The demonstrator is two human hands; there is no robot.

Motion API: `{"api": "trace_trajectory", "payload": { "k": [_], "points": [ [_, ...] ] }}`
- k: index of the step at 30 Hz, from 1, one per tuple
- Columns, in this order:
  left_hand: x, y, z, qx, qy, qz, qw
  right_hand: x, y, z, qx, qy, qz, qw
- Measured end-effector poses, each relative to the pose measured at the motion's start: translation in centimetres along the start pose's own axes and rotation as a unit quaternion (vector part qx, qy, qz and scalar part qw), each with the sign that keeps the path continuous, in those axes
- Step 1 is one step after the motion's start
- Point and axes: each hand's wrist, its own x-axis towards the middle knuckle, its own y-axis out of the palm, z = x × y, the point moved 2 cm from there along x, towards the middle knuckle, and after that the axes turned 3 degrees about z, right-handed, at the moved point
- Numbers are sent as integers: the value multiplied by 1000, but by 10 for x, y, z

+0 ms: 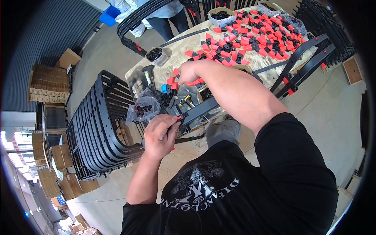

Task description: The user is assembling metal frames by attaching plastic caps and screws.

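Observation:
My left hand [159, 134] is closed, thumb and fingers pinching a small red-and-black plastic piece [180, 117] at the near end of a black metal bar [201, 110]. Farther forward, my right hand [189, 71] reaches over the table with its fingers curled down among red-and-black plastic parts [170, 81]. Whatever its fingertips grip is hidden. A hammer [148, 76] lies left of that hand. Between my hands are a blue object [166, 88] and a yellow-and-black hand tool [187, 100].
A heap of red-and-black parts [250, 39] covers the table [180, 45]. Tubs of small black pieces [156, 56] stand around it. Black metal frames [103, 117] are stacked at left; a clear plastic bag [145, 109] sits beside them. Another person [166, 19] stands across the table.

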Motion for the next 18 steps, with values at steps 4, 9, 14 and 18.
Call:
{"api": "trace_trajectory", "payload": {
  "k": [4, 9, 14, 18],
  "points": [
    [-1, 1, 1, 10, 4, 1, 1000, -1, 0, 1, 4, -3, -9, 1000],
    [0, 1, 1, 6, 1, 0, 1000, -3, 0, 1, 15, 1, -8, 1000],
    [0, 1, -3, 9, -2, 3, 1000, -7, -3, 2, 24, -3, -10, 1000],
    [-1, 0, 0, -15, -31, 20, 999, -3, 0, -5, 16, -16, -44, 999]
  ]
}}
